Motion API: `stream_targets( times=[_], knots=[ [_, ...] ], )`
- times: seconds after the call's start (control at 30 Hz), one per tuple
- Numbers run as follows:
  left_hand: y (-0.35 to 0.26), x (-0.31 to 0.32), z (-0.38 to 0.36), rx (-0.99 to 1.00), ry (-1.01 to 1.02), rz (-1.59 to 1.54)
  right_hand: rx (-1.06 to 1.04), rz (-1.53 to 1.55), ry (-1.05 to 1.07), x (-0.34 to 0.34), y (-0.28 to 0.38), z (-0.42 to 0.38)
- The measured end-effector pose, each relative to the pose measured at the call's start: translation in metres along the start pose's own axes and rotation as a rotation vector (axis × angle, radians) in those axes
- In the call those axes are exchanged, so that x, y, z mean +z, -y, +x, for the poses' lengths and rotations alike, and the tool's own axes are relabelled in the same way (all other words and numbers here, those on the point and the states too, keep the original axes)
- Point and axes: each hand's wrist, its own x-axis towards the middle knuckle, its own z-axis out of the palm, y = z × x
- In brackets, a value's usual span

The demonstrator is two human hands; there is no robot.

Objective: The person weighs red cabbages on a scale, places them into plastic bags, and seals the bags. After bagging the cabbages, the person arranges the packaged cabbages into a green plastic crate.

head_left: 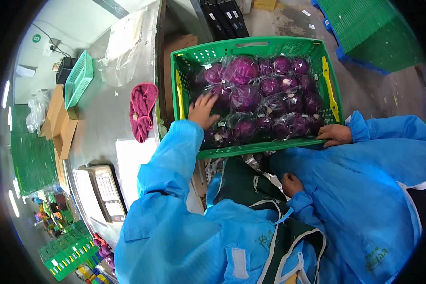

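Observation:
A green crate [251,44] with yellow side handles holds several purple, round vegetables [242,70] in clear plastic wrap. My left hand [203,110] rests on the wrapped vegetables at the crate's left side, its fingers spread and nothing gripped. Below the crate's front rim, my right hand [292,184] is low against the blue clothing, with curled fingers and nothing visible in them. A co-worker's hand [335,135] lies on the crate's lower right corner.
On the metal table [99,113] at left lie a dark pink cloth [142,111], a scale [108,194], plastic film and a light green basket [79,79]. A co-worker in blue [359,189] stands close at right. Stacked green crates [378,38] are at the upper right.

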Motion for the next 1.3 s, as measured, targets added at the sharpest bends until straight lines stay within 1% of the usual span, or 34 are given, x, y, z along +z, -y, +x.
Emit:
stream_targets(
  times=[0.03,0.1,0.13,0.17,0.23,0.3,0.33,0.4,0.43,0.47,0.53,0.6,0.63,0.67,0.73,0.77,0.8,0.87,0.93,0.97,1.07,1.1,1.13,1.23,1.3],
  knots=[
    [0.003,0.007,0.008,0.005,0.004,-0.001,-0.01,0.009,0.003,-0.001,0.004,-0.001],
    [0.011,0.025,0.025,-0.05,0.026,0.075,0.011,0.016,0.006,0.004,0.012,0.001],
    [0.005,0.022,0.02,-0.083,0.121,-0.033,0.019,0.015,0.009,0.005,0.013,0.002],
    [0.001,0.015,0.016,-0.104,0.156,-0.041,0.053,0.073,0.022,0.003,0.011,0.001],
    [0.005,0.004,0.022,-0.113,0.193,-0.042,0.05,0.074,0.044,-0.001,0.005,0.004],
    [0.02,-0.006,0.035,-0.032,0.102,-0.099,0.079,0.1,0.04,-0.002,0.005,0.008],
    [0.025,-0.005,0.047,-0.022,-0.125,-0.164,0.095,0.118,0.04,-0.001,0.008,0.009],
    [0.018,-0.018,0.079,-0.041,-0.323,-0.108,0.111,0.159,0.042,0.0,0.015,0.011],
    [0.019,-0.017,0.096,-0.085,-0.294,-0.041,0.09,0.116,0.04,-0.001,0.014,0.009],
    [0.022,-0.012,0.109,-0.138,-0.168,-0.015,0.068,0.073,0.037,-0.003,0.013,0.008],
    [0.025,-0.001,0.116,-0.191,0.019,-0.065,0.02,-0.034,0.043,0.003,0.024,0.005],
    [0.02,-0.016,0.121,-0.231,0.076,-0.082,0.027,0.042,0.012,0.022,0.076,0.009],
    [0.016,-0.018,0.117,-0.177,-0.082,-0.058,0.088,0.252,0.069,0.003,0.046,0.007],
    [0.009,-0.02,0.112,-0.06,-0.304,-0.092,0.089,0.271,0.085,-0.005,0.035,0.007],
    [-0.023,-0.034,0.098,0.171,-0.441,-0.254,0.029,0.091,0.099,-0.013,0.022,0.006],
    [-0.039,-0.036,0.086,0.302,-0.378,-0.251,-0.005,-0.004,0.103,-0.014,0.018,0.004],
    [-0.055,-0.036,0.074,0.432,-0.318,-0.248,-0.01,0.003,0.112,-0.014,0.015,0.003],
    [-0.076,-0.024,0.05,0.58,-0.171,-0.246,-0.006,0.055,0.047,-0.013,0.013,0.001],
    [-0.087,-0.012,0.035,0.569,-0.079,-0.226,0.026,0.1,0.01,-0.013,0.018,0.0],
    [-0.088,-0.009,0.029,0.573,-0.073,-0.225,0.059,0.123,-0.007,-0.012,0.021,0.001],
    [-0.087,0.0,0.013,0.575,-0.032,-0.246,-0.023,0.082,0.003,-0.009,0.022,0.002],
    [-0.082,0.007,0.009,0.651,0.019,-0.227,-0.045,0.049,-0.013,-0.007,0.025,0.003],
    [-0.076,0.014,0.005,0.725,0.071,-0.208,-0.055,0.034,-0.021,-0.007,0.023,0.004],
    [-0.064,0.031,-0.003,0.714,0.116,-0.168,-0.059,0.044,-0.04,-0.015,-0.002,0.001],
    [-0.066,0.03,-0.005,0.699,0.138,-0.161,-0.062,0.078,-0.034,-0.021,-0.015,-0.001]
  ],
)
